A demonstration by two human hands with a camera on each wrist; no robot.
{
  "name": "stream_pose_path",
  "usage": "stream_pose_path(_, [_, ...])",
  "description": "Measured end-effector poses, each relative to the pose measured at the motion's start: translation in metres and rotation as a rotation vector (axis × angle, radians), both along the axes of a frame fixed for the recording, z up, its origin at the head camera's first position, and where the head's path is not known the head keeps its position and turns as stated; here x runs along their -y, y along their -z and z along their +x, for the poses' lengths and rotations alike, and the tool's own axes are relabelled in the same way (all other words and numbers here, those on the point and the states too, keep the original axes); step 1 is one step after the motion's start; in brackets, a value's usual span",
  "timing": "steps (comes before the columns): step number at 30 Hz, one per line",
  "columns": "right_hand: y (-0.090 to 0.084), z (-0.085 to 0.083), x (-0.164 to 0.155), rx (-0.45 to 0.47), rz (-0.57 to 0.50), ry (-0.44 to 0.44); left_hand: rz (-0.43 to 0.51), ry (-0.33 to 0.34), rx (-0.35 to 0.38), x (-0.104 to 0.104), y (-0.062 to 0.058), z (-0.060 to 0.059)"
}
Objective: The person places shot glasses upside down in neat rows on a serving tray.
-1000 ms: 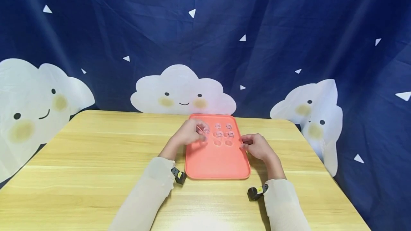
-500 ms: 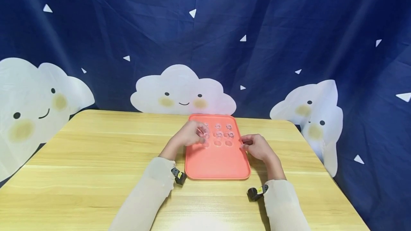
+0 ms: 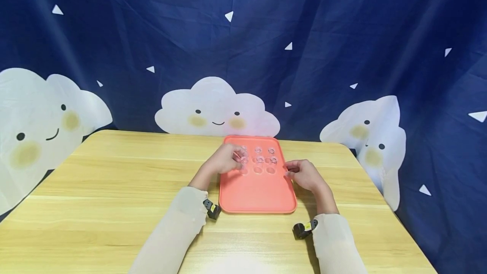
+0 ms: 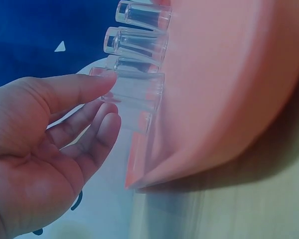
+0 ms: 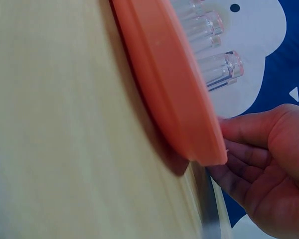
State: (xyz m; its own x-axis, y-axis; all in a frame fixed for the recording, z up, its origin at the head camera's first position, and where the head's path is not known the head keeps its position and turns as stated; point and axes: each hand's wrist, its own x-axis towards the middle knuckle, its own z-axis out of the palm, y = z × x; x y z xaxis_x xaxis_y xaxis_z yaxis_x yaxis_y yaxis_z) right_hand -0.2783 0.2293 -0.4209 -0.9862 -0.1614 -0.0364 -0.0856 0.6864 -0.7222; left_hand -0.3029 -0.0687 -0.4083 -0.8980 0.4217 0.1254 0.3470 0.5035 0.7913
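Note:
A coral tray (image 3: 258, 195) lies on the table, bearing several small clear shot glasses (image 3: 271, 171) in short rows, mouth down. At the left column, my left hand (image 3: 226, 159) pinches one shot glass (image 4: 142, 90) near its raised base, thumb on one side and fingertips on the other. This glass stands upright, its wide mouth close to the tray surface in the left wrist view. My right hand (image 3: 304, 174) holds the tray's right rim, with the thumb at the inner side and the other fingers outside, as the right wrist view shows.
The pale wooden table (image 3: 133, 172) extends on both sides of the tray. Behind it hangs a dark blue cloth (image 3: 258, 62) with white clouds. Neighbouring glasses (image 4: 139, 42) stand close beside the pinched one.
The left hand's fingers, more spread a second ago, have drawn together on the glass and shifted slightly nearer. The right hand has stayed at the tray rim.

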Motion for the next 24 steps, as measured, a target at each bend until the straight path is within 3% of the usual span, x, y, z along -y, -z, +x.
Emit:
stream_pose_path(12, [-0.001,0.000,0.000,0.003,0.003,-0.002,0.012,-0.024,-0.001,0.003,-0.006,0.001])
stream_pose_path(24, [0.004,-0.002,0.002,-0.003,0.002,-0.016,0.080,-0.105,-0.009,0.032,-0.025,0.002])
